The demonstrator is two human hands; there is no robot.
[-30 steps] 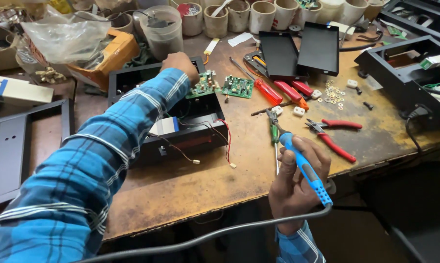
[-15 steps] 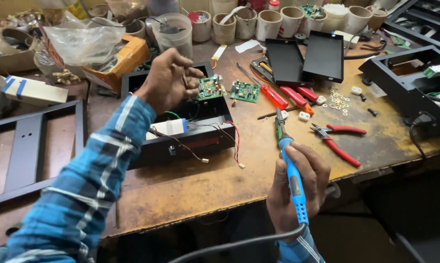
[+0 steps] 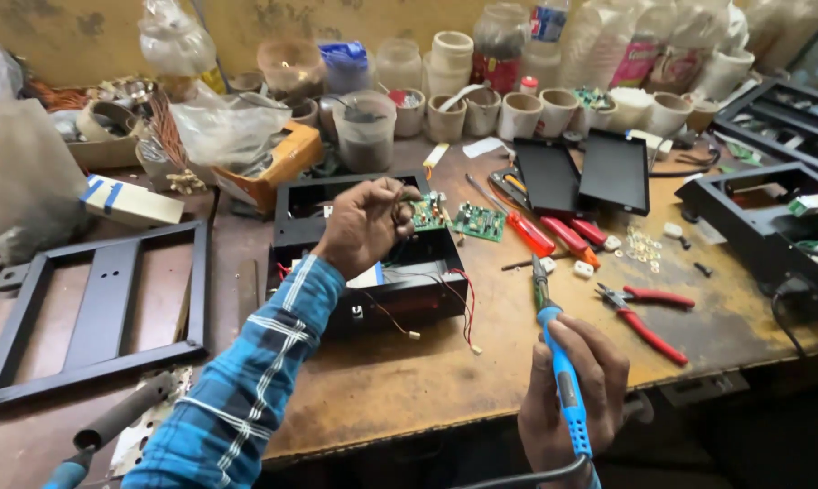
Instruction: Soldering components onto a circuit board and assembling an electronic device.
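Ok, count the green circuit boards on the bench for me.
2. One circuit board lies flat on the table just right of the black box. The other board sits at the box's top right edge, by the left hand. More may be hidden inside.

Along the back wall: row of paper cups, clear jars, plastic bags. Orange box tilted just beside the bags. White block with blue stripes at left, near a black metal frame lying flat. Two black panels side by side at centre back. Red screwdrivers just in front of them, touching or nearly so. Red-handled pliers on the bare wood at right, small white parts scattered above them. Another black housing at far right, green wire inside. Worn brown bench under all.
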